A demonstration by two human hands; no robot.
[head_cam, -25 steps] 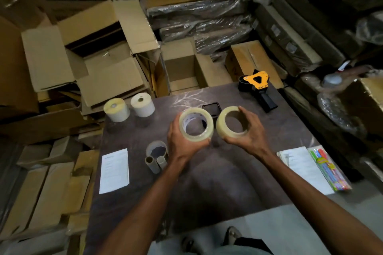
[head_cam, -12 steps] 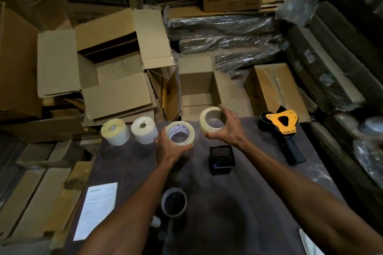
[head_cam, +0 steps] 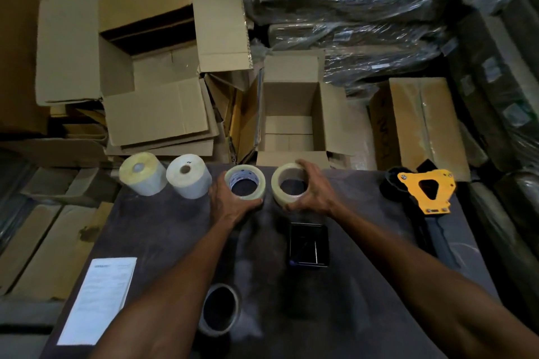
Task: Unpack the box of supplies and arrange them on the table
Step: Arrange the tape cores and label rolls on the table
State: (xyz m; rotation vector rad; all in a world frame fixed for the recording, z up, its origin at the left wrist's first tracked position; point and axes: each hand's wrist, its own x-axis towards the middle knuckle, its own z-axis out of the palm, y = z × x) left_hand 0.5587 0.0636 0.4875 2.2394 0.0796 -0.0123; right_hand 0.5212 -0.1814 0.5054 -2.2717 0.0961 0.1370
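From the head view, a dark table (head_cam: 364,315) filled the lower frame, with stacked cardboard and plastic-wrapped bundles (head_cam: 350,17) beyond its far edge. The left hand (head_cam: 226,198) was curled round a clear tape roll (head_cam: 245,182) with a printed core, thumb along its near side. The right hand (head_cam: 313,192) gripped a second, yellowish roll (head_cam: 290,182), fingers over its far rim and thumb at its near edge. Both rolls lay flat with their holes up, at the table's far edge, just beside each other but not touching; whether they rested fully on the surface could not be told.

Left of them two label rolls stood near the same edge: a yellowish label roll (head_cam: 143,173) at the corner and a white label roll (head_cam: 188,175) next to it, close to the left hand. An open box (head_cam: 291,114) sat just past the table edge behind the tape rolls, flaps spread; only its cardboard bottom showed. A larger open carton (head_cam: 151,67) lay to its left.

On the right of the table lay a tape dispenser (head_cam: 425,192) with a yellow plate and dark handle. A small black tray (head_cam: 309,245) sat between the forearms, near the right one. A dark empty-looking ring (head_cam: 220,309) rested nearer the person, partly under the left forearm. A printed sheet (head_cam: 99,297) lay at the table's left edge.
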